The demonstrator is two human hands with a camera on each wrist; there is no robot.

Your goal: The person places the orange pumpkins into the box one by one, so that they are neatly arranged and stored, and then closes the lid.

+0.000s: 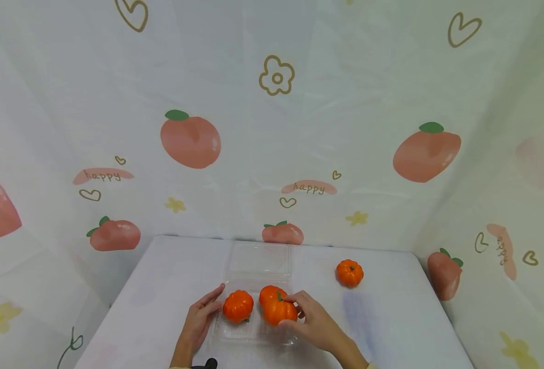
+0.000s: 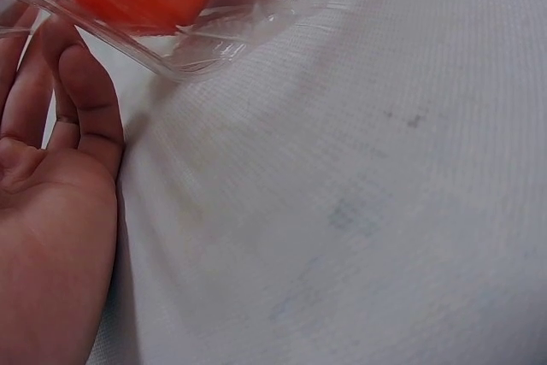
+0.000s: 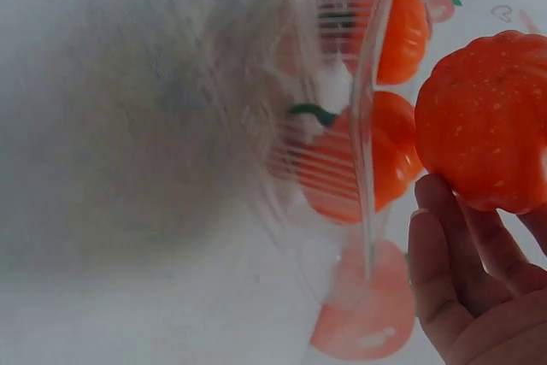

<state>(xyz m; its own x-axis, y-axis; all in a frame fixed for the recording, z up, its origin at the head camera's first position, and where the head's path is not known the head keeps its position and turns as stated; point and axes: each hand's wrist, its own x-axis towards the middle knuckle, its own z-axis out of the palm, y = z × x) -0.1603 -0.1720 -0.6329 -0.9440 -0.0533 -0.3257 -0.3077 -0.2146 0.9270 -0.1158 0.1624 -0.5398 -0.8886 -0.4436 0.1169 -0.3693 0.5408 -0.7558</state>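
An orange toy pumpkin (image 1: 278, 310) with a green stem is in my right hand (image 1: 315, 322), gripped between thumb and fingers over the right part of a clear plastic box (image 1: 253, 338). The right wrist view shows this pumpkin (image 3: 491, 121) raised beside the box wall. Two more pumpkins are in the box: one at the left (image 1: 238, 306), tipped with its stem toward me, and another (image 1: 269, 293) partly hidden behind the held one. My left hand (image 1: 198, 320) holds the box's left edge, its fingers (image 2: 90, 100) bent at the rim.
The box's hinged clear lid (image 1: 259, 260) lies folded back toward the wall. Another orange pumpkin (image 1: 349, 273) rests on the white-covered table (image 1: 391, 318) at the back right. A printed cloth backdrop (image 1: 272, 128) rises behind and along the sides. A small black object (image 1: 210, 363) shows at the bottom edge.
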